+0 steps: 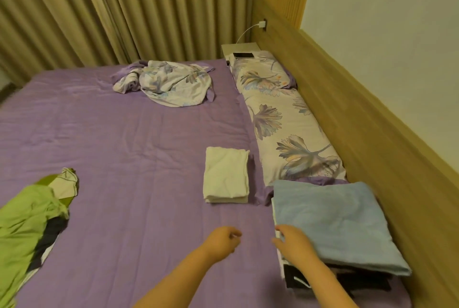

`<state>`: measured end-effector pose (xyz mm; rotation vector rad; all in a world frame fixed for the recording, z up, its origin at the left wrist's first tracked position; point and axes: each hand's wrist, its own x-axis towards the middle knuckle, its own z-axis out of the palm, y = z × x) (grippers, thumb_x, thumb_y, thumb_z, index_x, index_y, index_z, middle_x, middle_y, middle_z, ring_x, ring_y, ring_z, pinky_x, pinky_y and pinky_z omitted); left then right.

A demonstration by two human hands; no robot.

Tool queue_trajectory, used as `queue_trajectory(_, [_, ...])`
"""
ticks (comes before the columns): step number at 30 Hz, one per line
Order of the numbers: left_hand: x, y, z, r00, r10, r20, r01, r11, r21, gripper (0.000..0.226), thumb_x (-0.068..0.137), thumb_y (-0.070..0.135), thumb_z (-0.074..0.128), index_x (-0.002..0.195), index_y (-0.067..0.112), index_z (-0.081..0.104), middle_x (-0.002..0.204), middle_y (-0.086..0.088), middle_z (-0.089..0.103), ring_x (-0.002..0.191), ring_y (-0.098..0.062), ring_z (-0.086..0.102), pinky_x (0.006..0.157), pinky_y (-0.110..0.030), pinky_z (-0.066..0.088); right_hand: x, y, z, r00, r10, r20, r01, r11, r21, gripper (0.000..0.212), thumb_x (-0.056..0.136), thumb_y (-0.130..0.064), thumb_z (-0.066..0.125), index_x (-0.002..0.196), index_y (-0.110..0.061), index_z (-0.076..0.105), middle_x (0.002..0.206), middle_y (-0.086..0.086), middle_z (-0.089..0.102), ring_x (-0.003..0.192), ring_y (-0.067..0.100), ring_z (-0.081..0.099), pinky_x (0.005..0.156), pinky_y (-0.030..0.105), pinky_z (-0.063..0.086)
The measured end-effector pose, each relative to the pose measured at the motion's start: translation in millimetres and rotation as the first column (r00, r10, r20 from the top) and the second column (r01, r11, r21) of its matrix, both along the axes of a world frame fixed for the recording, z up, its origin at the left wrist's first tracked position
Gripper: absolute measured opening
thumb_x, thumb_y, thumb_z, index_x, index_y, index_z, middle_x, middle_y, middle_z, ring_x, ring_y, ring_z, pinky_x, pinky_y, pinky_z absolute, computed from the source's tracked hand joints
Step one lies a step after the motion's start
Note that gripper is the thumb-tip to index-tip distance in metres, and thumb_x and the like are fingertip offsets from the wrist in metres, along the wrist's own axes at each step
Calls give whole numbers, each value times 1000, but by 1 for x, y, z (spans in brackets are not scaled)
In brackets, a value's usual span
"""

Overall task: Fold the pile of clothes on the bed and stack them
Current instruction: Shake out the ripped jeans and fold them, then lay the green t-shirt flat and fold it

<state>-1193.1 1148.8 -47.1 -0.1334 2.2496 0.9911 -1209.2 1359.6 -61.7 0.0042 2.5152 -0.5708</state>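
Bed w/ white fold, blue-topped stack.

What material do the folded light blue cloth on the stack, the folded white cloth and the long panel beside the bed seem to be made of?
The folded light blue cloth looks like soft matte terry or fleece, given its faintly fuzzy surface. The folded white cloth seems thin woven cotton, smooth with fine creases. The long tan panel looks like wood or wood-look laminate, satin, with faint grain lines.

text: none legible | labels/brands: none legible | numbers/signs: none legible | dark phone at 1 o'clock: screen blank | fabrics: leaf print only, no lettering
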Motion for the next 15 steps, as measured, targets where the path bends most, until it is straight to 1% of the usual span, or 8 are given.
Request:
queue_trajectory(2, [24, -39, 4, 996, 84, -23, -84, 996, -7, 36, 101, 20, 44, 135, 10, 51, 106, -7, 59, 90, -15, 58, 83, -26, 48, 11, -41, 6, 997, 82, 3, -82, 996, -27, 47, 100, -33, 44, 143, -15, 37, 145, 6, 42, 131, 22, 42, 105, 30, 36])
queue_trajectory(5, [67, -99, 10, 976, 211, -45, -212, 977, -8, 37, 101, 21, 44, 137, 11, 47, 119, -13, 60, 94, -18, 59, 84, -25, 48, 34, -105, 14, 985, 170, -9, -170, 983, -70, 45, 100, -30, 44, 141, -13, 39, 143, 7, 45, 129, 21, 45, 103, 31, 39])
queue_trajectory(7, [101, -139, 14, 955, 288, -66, -289, 957, -12, 38, 101, 25, 46, 137, 13, 47, 122, -12, 59, 96, -18, 59, 85, -25, 48, 54, -150, 19, 971, 234, -41, -236, 968, -79, 43, 100, -29, 45, 139, -13, 42, 140, 7, 49, 126, 20, 48, 101, 30, 40])
queue_trajectory(8, [118, -158, 15, 945, 316, -84, -319, 948, -24, 38, 100, 27, 47, 136, 14, 49, 122, -11, 59, 100, -20, 60, 87, -26, 48, 65, -173, 22, 961, 268, -64, -273, 959, -79, 42, 100, -29, 45, 138, -13, 44, 139, 6, 50, 125, 19, 49, 101, 30, 41])
queue_trajectory(11, [173, -214, 17, 908, 398, -127, -408, 911, -61, 36, 98, 32, 50, 130, 15, 54, 121, -9, 59, 107, -23, 60, 93, -34, 48, 104, -242, 26, 920, 373, -123, -383, 921, -71, 40, 99, -31, 45, 135, -16, 49, 137, 3, 53, 124, 17, 50, 100, 27, 40])
queue_trajectory(13, [209, -247, 16, 884, 448, -137, -460, 885, -73, 34, 98, 34, 50, 126, 15, 57, 121, -9, 61, 106, -23, 60, 92, -36, 49, 131, -285, 26, 886, 438, -151, -451, 890, -65, 39, 98, -32, 45, 134, -18, 51, 136, 2, 54, 123, 16, 50, 99, 26, 40])
queue_trajectory(15, [244, -278, 15, 858, 492, -145, -507, 857, -89, 33, 97, 35, 51, 123, 15, 59, 119, -10, 62, 106, -25, 60, 89, -35, 50, 156, -326, 23, 843, 513, -165, -525, 850, -39, 40, 98, -33, 44, 134, -18, 51, 137, 2, 54, 124, 17, 50, 100, 26, 39])
